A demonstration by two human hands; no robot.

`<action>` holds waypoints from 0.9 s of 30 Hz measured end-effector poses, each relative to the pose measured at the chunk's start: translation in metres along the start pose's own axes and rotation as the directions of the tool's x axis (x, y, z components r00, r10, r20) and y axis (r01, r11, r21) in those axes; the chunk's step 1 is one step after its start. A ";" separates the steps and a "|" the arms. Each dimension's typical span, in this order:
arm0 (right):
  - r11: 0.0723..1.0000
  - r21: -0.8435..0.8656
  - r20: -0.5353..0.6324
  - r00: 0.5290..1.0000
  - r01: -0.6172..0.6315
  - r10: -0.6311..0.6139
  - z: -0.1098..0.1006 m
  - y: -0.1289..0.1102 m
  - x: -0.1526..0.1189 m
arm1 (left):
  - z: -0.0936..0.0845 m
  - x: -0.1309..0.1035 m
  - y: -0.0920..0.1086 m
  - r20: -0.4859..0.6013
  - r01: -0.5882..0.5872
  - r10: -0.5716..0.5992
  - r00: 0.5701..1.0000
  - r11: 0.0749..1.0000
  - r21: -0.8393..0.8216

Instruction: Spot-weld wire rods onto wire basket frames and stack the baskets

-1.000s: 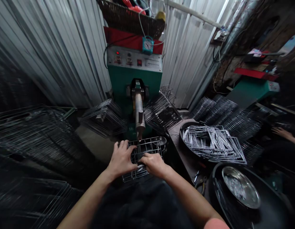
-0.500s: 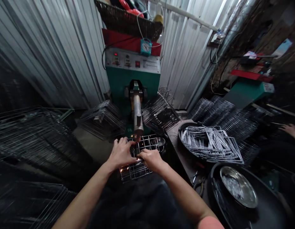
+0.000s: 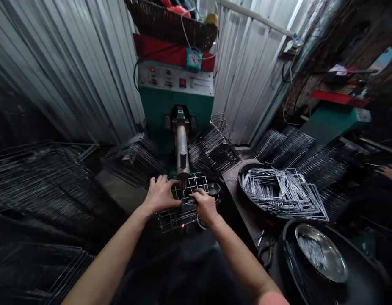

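Observation:
A wire rack (image 3: 196,182) made of crossed metal rods lies under the electrode arm (image 3: 182,159) of a green spot welder (image 3: 175,96). My left hand (image 3: 161,195) is closed on the rack's left side, its thumb stretched toward the middle. On the right part of the rack, close below the electrode tip, my right hand (image 3: 205,205) pinches with curled fingers; any small piece in them is hidden. One spark glows below the rack's near edge. Beside the rack on the right sits a small metal bowl (image 3: 213,188).
Stacked wire racks stand left (image 3: 132,159) and right (image 3: 213,148) of the welder. At right, a black basin (image 3: 241,182) holds bent wire frames, and a steel dish (image 3: 337,271) of short rods rests on another basin. Pliers (image 3: 268,254) lie nearby. Another person's hand (image 3: 389,171) shows far right.
Several sparks around the electrode have died down to one near the front. My right hand has moved slightly right and away from my left thumb. The rack has shifted slightly left.

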State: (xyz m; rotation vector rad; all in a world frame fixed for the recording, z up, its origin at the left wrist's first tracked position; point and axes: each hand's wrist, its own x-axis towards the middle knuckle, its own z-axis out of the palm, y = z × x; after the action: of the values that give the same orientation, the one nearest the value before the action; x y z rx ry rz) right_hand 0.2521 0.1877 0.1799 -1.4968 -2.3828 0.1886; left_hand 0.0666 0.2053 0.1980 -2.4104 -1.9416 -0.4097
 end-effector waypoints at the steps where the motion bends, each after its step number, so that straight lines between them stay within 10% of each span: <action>1: 1.000 0.000 -0.008 1.000 -0.017 0.017 0.001 0.002 0.002 | 0.000 0.003 -0.001 0.002 0.002 -0.002 1.000 1.000 0.008; 11: 0.999 -0.043 -0.005 1.000 -0.023 0.023 0.003 0.004 0.036 | 0.007 0.030 -0.015 0.074 0.066 -0.062 0.995 0.997 -0.046; 16: 0.917 0.399 -0.229 0.966 -0.018 0.118 0.019 0.022 0.013 | 0.000 0.032 -0.014 0.096 0.040 -0.029 0.995 0.994 -0.106; 19: 0.628 0.759 -0.178 0.874 -0.170 0.451 0.042 0.046 -0.026 | -0.001 0.023 -0.027 0.120 0.049 -0.019 0.993 0.965 -0.258; 21: 0.251 0.922 0.074 0.773 -0.293 0.630 0.059 0.065 -0.054 | 0.010 0.009 -0.042 0.025 0.085 -0.082 0.996 0.913 -0.398; 24: -0.256 0.918 0.394 0.633 -0.303 0.666 0.075 0.087 -0.084 | 0.043 -0.016 -0.061 -0.103 0.139 -0.265 0.959 0.752 -0.644; 27: -0.474 0.833 0.536 0.623 -0.284 0.569 0.076 0.101 -0.094 | 0.079 -0.031 -0.064 -0.041 0.125 -0.307 0.951 0.502 -0.856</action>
State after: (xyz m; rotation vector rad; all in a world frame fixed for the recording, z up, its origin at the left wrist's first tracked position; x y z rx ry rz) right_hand 0.3504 0.1523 0.0622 -1.2062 -0.3202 1.6135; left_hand 0.0140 0.2043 0.1052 -2.3251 -2.2801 -1.9546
